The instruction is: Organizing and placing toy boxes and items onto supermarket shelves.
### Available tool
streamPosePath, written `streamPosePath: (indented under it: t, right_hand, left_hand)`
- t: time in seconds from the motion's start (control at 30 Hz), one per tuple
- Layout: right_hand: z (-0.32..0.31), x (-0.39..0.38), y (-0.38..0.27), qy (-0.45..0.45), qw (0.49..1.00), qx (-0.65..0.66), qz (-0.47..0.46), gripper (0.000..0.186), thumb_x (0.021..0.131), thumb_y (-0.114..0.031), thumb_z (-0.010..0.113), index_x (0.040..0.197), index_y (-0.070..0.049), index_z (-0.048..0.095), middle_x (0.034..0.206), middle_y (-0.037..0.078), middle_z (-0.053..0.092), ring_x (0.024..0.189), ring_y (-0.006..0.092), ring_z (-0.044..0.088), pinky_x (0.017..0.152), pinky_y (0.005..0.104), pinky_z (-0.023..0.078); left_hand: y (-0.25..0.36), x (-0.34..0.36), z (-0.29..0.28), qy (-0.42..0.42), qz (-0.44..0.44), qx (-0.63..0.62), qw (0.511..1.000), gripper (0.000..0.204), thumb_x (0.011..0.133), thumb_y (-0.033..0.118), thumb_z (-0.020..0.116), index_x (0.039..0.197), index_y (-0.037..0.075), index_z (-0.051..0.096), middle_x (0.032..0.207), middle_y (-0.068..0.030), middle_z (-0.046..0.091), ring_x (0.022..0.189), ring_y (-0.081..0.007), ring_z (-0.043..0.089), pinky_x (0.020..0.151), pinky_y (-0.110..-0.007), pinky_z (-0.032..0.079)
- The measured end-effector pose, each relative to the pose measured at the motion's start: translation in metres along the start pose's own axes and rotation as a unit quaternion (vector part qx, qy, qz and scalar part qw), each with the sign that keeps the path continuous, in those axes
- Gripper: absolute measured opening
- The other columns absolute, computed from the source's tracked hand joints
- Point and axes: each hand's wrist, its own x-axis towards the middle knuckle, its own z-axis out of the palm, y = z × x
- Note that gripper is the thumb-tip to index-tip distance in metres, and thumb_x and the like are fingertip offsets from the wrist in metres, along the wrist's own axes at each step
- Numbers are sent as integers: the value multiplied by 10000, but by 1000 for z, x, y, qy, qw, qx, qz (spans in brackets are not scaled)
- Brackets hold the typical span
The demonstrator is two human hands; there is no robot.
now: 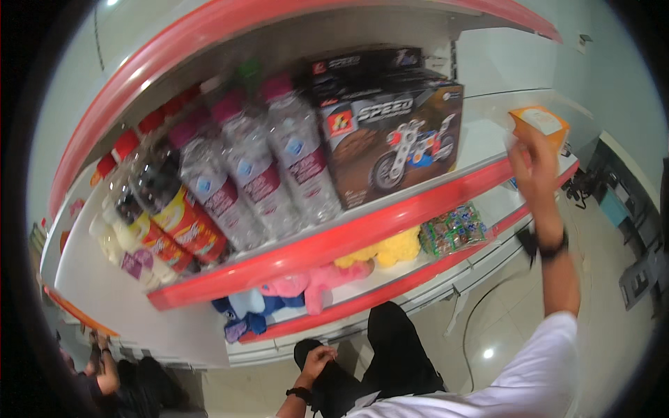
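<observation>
My right hand (535, 161) is stretched out to the far right end of the upper shelf, slightly blurred. Its fingers close around the near left side of an orange box (559, 132) with a pale top panel. Part of the box is hidden behind those fingers. Low in front of my dark trousers, my left hand (320, 361) hovers by my thigh, fingers loosely bent and apart, with nothing visible in it. Left of the orange box stands a dark toy motorcycle box (397, 143) on the same shelf, with another such box (369, 61) behind it.
Clear water bottles (300, 150) with pink caps, dark soda bottles (178, 209) and pale bottles (129, 247) line the red-edged upper shelf (390, 230). Below lie plush toys (327, 279) and small packets (453, 230). A cable (468, 327) trails on the floor. Another person (104, 376) is at lower left.
</observation>
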Motion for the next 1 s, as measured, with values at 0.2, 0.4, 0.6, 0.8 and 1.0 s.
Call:
streamPosePath:
  t: [0.2, 0.4, 0.6, 0.8, 1.0]
  right_hand:
    - [11, -265, -122, -353, 808, 342, 324, 91, 767, -43, 679, 827, -19, 615, 771, 62, 613, 713, 133, 597, 642, 253, 482]
    - [71, -310, -176, -483, 487, 570, 452, 213, 859, -95, 636, 1045, -41, 548, 870, 7, 559, 725, 71, 546, 567, 211, 423]
    - [93, -333, -173, -599, 448, 533, 394, 93, 863, -80, 603, 869, -18, 534, 652, 16, 530, 496, 75, 510, 424, 221, 378]
    - [104, -332, -206, -595, 458, 528, 397, 91, 872, -55, 579, 898, -36, 493, 680, 13, 506, 499, 67, 483, 426, 212, 367]
    - [118, -337, -210, -601, 499, 440, 442, 83, 899, -113, 545, 872, -42, 512, 624, 3, 479, 495, 56, 449, 421, 205, 313]
  left_hand:
    - [179, -3, 41, -125, 90, -370, 916, 317, 851, 132, 605, 1114, -39, 560, 1177, -193, 561, 1017, -295, 592, 890, -408, 466]
    - [211, -21, 55, -329, 103, -389, 854, 574, 852, 80, 583, 1358, 2, 322, 1370, -154, 373, 1128, -270, 517, 946, -380, 414]
    - [167, -42, 68, -269, 140, -423, 853, 552, 850, 61, 576, 1341, -28, 340, 1343, -163, 417, 1116, -300, 538, 932, -392, 433]
    - [151, -60, 61, -183, 140, -446, 865, 518, 870, 27, 549, 1336, -49, 334, 1302, -188, 472, 1070, -304, 587, 891, -359, 478]
    - [144, -58, 57, -148, 138, -381, 902, 465, 876, 66, 582, 1302, -11, 409, 1167, -136, 549, 993, -218, 604, 866, -315, 474]
